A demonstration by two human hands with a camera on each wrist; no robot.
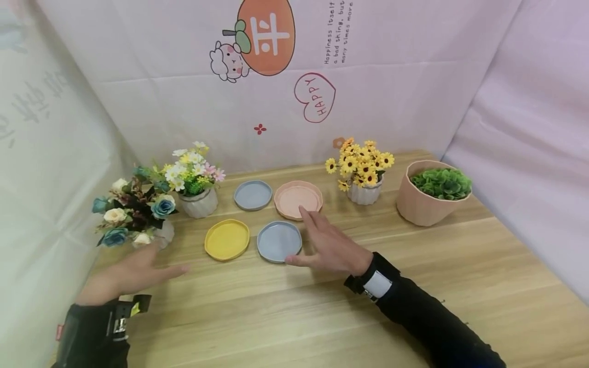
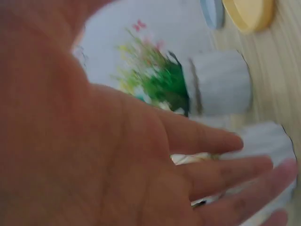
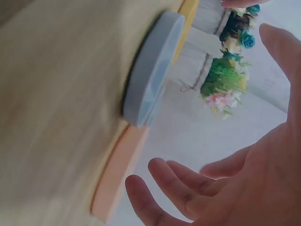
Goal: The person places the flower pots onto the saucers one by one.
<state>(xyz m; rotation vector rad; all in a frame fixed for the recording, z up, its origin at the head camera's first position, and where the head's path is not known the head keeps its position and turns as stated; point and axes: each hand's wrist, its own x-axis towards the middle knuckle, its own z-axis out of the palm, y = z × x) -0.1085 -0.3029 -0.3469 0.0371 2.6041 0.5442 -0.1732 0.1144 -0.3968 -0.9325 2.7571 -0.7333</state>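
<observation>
My right hand (image 1: 331,249) hovers beside the nearer blue plate (image 1: 278,242), thumb by its rim. Its fingertips overlap the edge of the pink plate (image 1: 299,199) in the head view; the right wrist view shows the fingers (image 3: 171,186) spread and holding nothing. Over on the left, my left hand (image 1: 129,273) is extended in front of the pot of blue and cream roses (image 1: 133,212). Its palm (image 2: 117,141) and straight fingers fill much of the left wrist view; whether they touch the rose pot is unclear. A yellow plate (image 1: 227,240) lies between the hands.
Behind the yellow plate lies another blue plate (image 1: 253,195). Along the back stand a pot of white and pink flowers (image 1: 195,179) and a pot of yellow flowers (image 1: 363,171). A pink planter with green leaves (image 1: 425,199) stands at right. Printed cloth (image 1: 184,102) hangs behind the wooden table (image 1: 239,317).
</observation>
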